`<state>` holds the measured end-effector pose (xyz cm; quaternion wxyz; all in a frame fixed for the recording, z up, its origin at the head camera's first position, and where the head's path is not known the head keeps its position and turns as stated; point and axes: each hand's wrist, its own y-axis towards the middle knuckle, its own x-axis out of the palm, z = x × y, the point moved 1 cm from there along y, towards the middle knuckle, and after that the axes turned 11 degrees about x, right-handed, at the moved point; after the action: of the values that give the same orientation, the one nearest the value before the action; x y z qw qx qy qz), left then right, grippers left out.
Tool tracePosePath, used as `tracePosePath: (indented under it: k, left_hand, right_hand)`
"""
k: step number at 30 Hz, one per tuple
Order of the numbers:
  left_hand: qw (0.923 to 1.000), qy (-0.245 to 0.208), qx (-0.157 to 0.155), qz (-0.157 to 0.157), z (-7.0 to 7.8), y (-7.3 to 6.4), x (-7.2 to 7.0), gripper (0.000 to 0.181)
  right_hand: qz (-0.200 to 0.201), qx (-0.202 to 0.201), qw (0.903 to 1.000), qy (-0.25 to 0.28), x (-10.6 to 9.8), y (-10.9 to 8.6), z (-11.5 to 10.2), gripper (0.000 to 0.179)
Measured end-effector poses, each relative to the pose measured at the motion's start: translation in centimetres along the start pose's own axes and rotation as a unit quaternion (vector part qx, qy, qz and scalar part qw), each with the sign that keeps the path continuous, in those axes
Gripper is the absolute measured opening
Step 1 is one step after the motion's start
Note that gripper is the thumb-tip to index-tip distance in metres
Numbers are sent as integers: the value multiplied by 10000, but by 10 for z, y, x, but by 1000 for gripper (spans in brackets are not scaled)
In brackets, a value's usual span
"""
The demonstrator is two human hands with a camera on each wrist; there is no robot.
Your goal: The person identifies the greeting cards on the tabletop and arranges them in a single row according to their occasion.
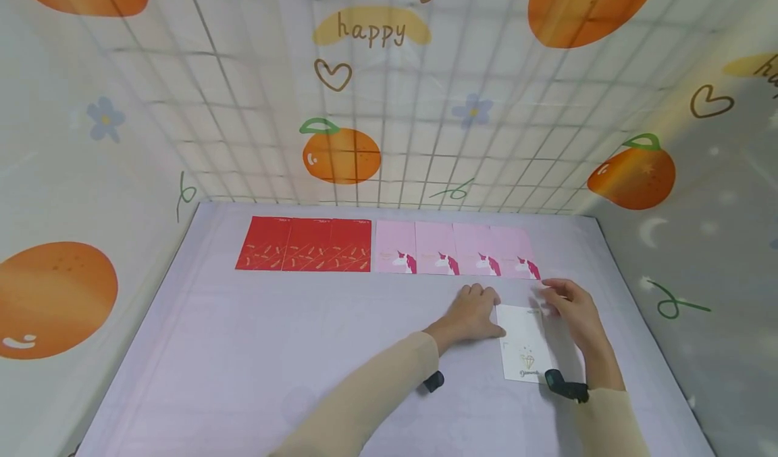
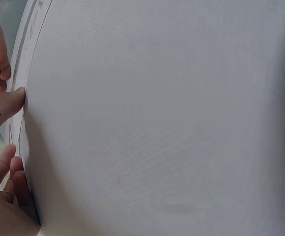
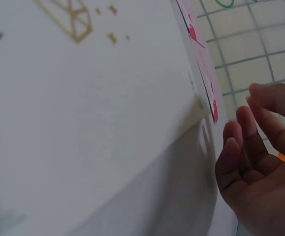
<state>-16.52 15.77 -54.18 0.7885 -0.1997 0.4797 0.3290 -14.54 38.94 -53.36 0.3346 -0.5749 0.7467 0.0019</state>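
Note:
A white card (image 1: 524, 342) with a gold diamond drawing and small lettering lies on the table towards the right. At its left edge, my left hand (image 1: 469, 313) has the thumb touching the side and the fingers spread up to the top left corner. In the left wrist view, the thumb (image 2: 8, 105) reaches out above the bent fingers. My right hand (image 1: 577, 312) is beside the card's upper right side with its fingers loosely bent, and nothing is between them in the right wrist view. The diamond drawing (image 3: 76, 22) shows large there.
Behind the hands, a row of red cards (image 1: 306, 244) lies at the left, and several pink unicorn cards (image 1: 434, 241) continue it to the right. The table (image 1: 243, 356) is pale lilac. A white grid (image 1: 413, 92) under fruit-printed sheeting closes off the back.

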Motion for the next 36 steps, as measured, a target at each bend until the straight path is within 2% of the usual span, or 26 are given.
tracePosePath:
  k: [15,20,23,28,36]
  left_hand:
    - [9998,-192,15,-8,-2,2,1,57]
    - [9999,-114,41,-21,-1,2,-1,54]
    - [9999,-50,73,-61,0,1,-2,46]
    - [9998,-133,55,-137,1,0,-3,34]
    - [9997,-184,27,-157,1,-1,-4,28]
  right_hand:
    - [-634,-133,9974,-312,-9,-9,13,50]
    - [-794,-412,9947,-515,-10,-11,14,49]
    - [-866,-582,9928,-595,-10,-11,14,45]
    - [-877,-635,9924,-581,-10,-11,17,40]
    - [-767,-668,9934,-526,-10,-9,19,38]
